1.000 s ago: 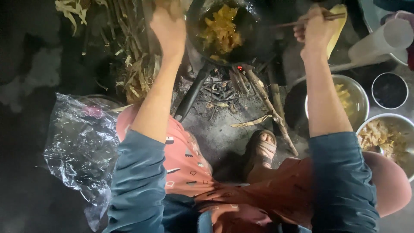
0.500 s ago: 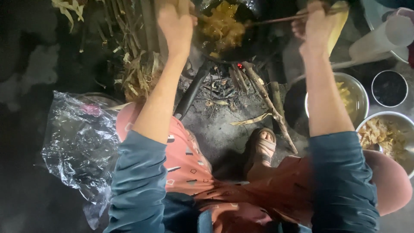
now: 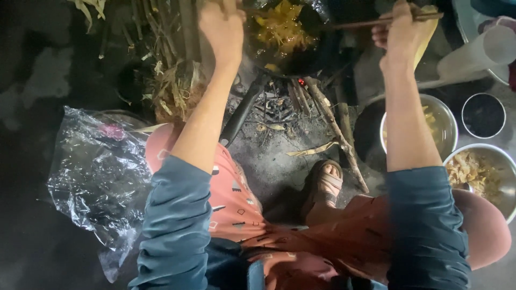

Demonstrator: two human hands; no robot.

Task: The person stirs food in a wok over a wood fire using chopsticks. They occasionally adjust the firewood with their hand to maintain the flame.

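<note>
— Stirring stage, by the look of it? Judging by the right hand (image 3: 403, 32), grip pinched around a pair of chopsticks (image 3: 371, 22) laid across toward the wok (image 3: 322, 53).

— Agreed, mid-stir or mid-turn. Tips reaching into the yellow food (image 3: 282, 29), up at the top of the view, above the glowing embers (image 3: 301, 82) and the firewood (image 3: 336, 129).

— And the left hand (image 3: 220, 27)?

— Raised at the wok's near rim, perhaps steadying it. Hard to tell whether the grip is closed on anything or merely resting there; cut off by the frame edge.

— Look of the food?

— Glossy yellow strips, heaped loosely, wet with oil or sauce, dark pan wall around them.

— Needs for a next move, then?

— Probably a firm pinch on the chopsticks, a steady wok, and care over the heat just beneath.

— Anything alongside?

— Two metal bowls on the right: one with yellow pieces (image 3: 449, 115), one with pale shreds (image 3: 478, 172). Crumpled clear plastic bag (image 3: 97, 177) on the left.
</note>
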